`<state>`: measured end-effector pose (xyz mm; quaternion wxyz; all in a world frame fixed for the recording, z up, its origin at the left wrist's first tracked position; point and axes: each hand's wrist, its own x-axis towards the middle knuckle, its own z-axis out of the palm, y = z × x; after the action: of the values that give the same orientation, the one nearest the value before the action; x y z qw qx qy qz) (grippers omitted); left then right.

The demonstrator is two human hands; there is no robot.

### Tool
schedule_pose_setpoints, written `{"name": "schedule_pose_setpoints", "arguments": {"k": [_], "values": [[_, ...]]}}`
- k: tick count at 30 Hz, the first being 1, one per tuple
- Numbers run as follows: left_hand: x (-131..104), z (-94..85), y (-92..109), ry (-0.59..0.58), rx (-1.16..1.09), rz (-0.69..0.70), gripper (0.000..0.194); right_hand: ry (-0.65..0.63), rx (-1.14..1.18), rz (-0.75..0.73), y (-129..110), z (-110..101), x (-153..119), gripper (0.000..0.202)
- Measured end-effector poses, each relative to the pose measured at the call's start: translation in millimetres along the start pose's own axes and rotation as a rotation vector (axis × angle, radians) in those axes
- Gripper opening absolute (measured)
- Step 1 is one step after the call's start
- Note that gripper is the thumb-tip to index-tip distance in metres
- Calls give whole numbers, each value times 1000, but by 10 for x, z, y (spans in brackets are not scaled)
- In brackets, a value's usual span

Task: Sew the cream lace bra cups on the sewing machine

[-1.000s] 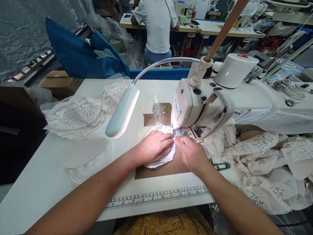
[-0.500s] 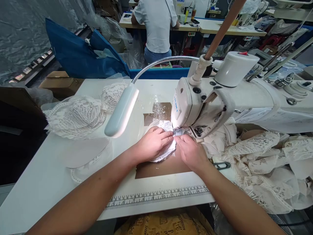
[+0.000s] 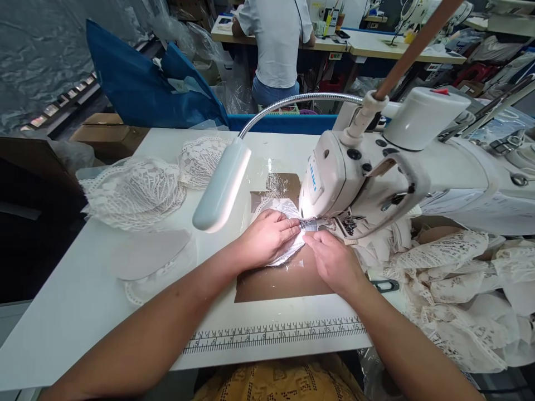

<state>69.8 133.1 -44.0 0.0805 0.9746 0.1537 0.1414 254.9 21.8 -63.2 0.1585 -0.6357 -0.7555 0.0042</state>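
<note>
A white lace cup piece [image 3: 281, 206] lies under the presser foot of a white sewing machine [image 3: 324, 175]. My left hand [image 3: 267, 236] rests flat over this piece, its fingers stretched towards the needle and covering much of the lace. On the near side of the foot, my right hand [image 3: 334, 262] pinches the piece's edge between thumb and forefinger. The fingertips of both hands are close together beside the foot. Brown tape [image 3: 280, 287] covers the table under the work.
A lamp [image 3: 221, 186] on a bendy neck hangs left of the machine head. Lace cups [image 3: 134, 192] and a pale oval pad [image 3: 152, 255] lie left. Lace pieces [image 3: 455, 289] and thread snips [image 3: 385, 285] are at right. A ruler strip [image 3: 271, 334] runs along the front. Another person [image 3: 276, 47] sits beyond.
The view has swung slightly left, so the scene sits further right. The lace piece's near edge has moved away from me, towards the foot. Both hands keep nearly the same hold.
</note>
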Motion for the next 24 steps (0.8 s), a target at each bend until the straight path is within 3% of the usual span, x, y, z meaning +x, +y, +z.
{"name": "schedule_pose_setpoints", "arguments": {"k": [10, 18, 24], "values": [[-45, -30, -12, -3, 53, -37, 32, -25, -5, 62, -9, 11, 37, 45], [-88, -60, 32, -28, 1, 91, 32, 3, 20, 112, 2, 3, 12, 39], [-84, -28, 19, -33, -3, 179, 31, -48, -23, 28, -42, -76, 42, 41]]}}
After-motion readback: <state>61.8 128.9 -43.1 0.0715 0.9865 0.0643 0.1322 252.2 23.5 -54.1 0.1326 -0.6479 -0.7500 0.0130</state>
